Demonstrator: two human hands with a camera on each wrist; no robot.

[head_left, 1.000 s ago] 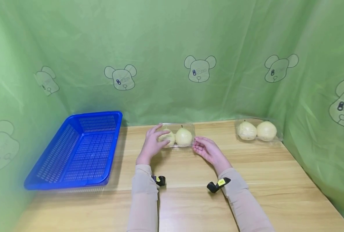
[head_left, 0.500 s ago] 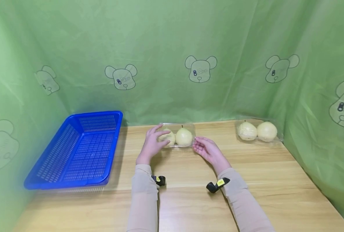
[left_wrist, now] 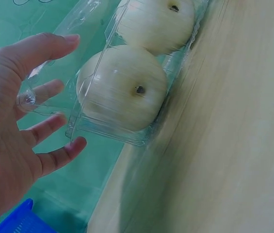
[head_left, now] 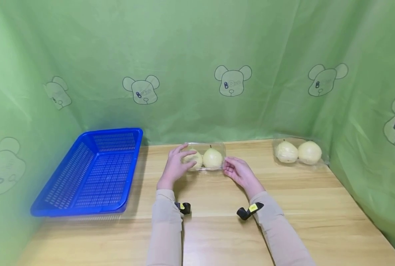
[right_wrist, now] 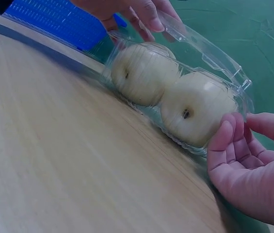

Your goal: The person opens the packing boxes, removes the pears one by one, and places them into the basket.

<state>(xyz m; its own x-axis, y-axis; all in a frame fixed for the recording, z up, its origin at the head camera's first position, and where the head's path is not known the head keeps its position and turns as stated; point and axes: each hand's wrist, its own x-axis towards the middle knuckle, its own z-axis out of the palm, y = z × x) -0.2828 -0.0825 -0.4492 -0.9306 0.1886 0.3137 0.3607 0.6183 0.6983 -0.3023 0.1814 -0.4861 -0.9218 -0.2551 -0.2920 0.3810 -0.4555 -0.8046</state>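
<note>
A clear plastic clamshell box stands near the back of the table with two pale yellow pears side by side in it. Its lid is tilted up from the base in the right wrist view. At the box's left end my left hand has its fingers spread around the lid's edge; the thumb is apart from the other fingers. My right hand pinches the box's right end between thumb and curled fingers. In the head view, the left hand partly covers the left pear.
A blue plastic basket with slotted walls stands on the left of the wooden table. Another clear box with two pears rests at the back right. Green curtain encloses the back and both sides.
The head view has shifted slightly. Both hands keep nearly the same places at the ends of the box, and the pears stay inside it.
</note>
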